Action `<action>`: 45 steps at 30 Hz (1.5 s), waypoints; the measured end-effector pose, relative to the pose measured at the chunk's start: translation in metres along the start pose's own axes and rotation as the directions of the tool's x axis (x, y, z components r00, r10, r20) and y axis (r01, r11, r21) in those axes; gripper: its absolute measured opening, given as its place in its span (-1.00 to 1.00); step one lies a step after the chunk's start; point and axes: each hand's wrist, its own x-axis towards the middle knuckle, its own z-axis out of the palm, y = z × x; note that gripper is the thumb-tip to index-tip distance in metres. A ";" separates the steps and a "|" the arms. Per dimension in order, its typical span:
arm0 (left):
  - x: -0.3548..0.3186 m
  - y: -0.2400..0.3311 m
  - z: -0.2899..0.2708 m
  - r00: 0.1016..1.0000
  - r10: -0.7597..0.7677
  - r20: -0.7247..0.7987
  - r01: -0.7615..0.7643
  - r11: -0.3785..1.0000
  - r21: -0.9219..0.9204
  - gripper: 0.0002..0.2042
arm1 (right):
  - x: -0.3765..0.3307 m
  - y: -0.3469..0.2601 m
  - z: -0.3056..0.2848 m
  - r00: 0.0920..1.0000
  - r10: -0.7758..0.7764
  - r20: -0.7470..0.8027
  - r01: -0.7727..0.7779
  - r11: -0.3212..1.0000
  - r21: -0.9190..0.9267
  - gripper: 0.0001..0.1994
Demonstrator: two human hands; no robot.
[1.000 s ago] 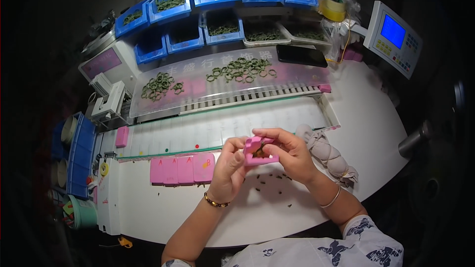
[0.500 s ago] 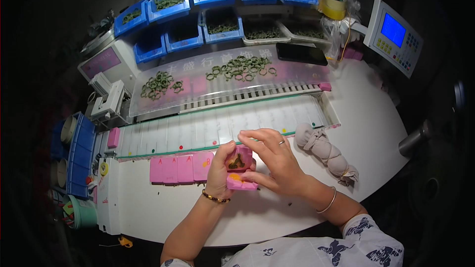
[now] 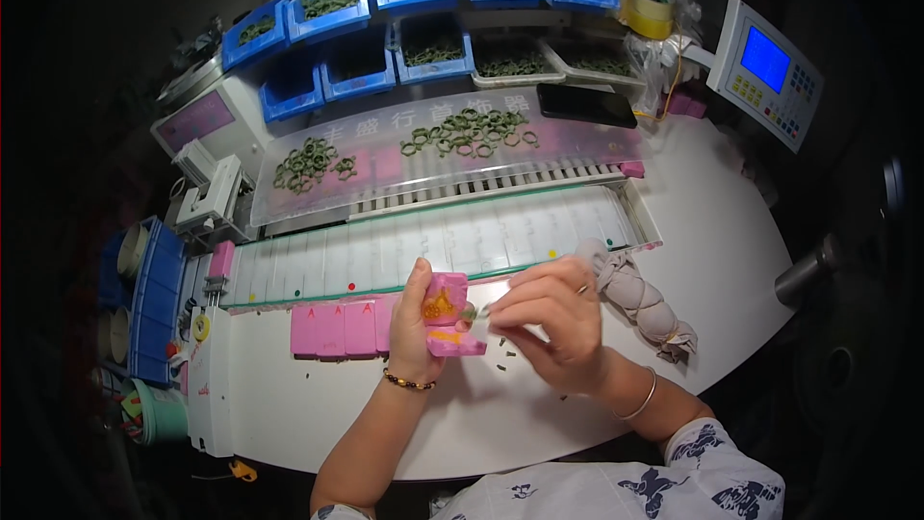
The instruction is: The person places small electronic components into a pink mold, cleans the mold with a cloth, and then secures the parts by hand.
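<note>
Head view, left hand (image 3: 416, 327): my fingers are wrapped around a small pink block (image 3: 446, 313), holding it upright just above the white table (image 3: 500, 414); its open face shows an orange patch.
Head view, right hand (image 3: 549, 323): my fingers are pinched narrow on a small green piece (image 3: 472, 311), its tip right at the block's face.
Change: a second ago both hands held the block higher, over the table's middle; it is now lower and nearer the row of pink blocks (image 3: 337, 327). I judge the work has moved from handling the block to fitting the piece into it.
Block location: between both hands, in front of the slotted tray (image 3: 433, 250).
Surroundings: green rings (image 3: 467, 132) lie on the clear cover behind; blue bins (image 3: 356, 34) sit further back; a control panel (image 3: 765, 72) stands at right.
Obstructions: a twisted grey cloth (image 3: 635, 299) lies just beside my right hand; loose green bits (image 3: 502, 354) are scattered under the hands.
</note>
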 end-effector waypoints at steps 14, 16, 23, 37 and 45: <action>-0.015 -0.001 -0.003 0.915 -0.088 0.394 0.010 0.981 0.195 -0.88 | -0.018 0.019 0.008 0.980 0.192 0.051 -0.198 0.952 0.233 -0.86; -0.015 0.001 -0.002 0.907 0.047 0.419 -0.199 0.924 0.327 -0.90 | -0.019 0.017 0.009 0.899 0.401 0.175 -0.431 0.742 0.514 -0.93; -0.012 0.002 -0.001 0.854 0.340 0.394 -0.499 0.752 0.431 -0.94 | -0.031 0.029 0.020 0.428 0.693 0.580 -0.695 -0.158 0.702 -0.90; -0.016 -0.004 0.006 0.798 0.436 0.415 -0.595 0.461 0.658 -0.63 | -0.026 0.036 0.013 0.688 0.597 0.413 -0.675 0.319 0.665 -0.89; -0.009 -0.007 -0.001 0.853 0.374 0.364 -0.516 0.497 0.698 -0.56 | -0.012 0.035 -0.004 0.890 0.456 0.012 -0.450 0.874 0.182 -0.94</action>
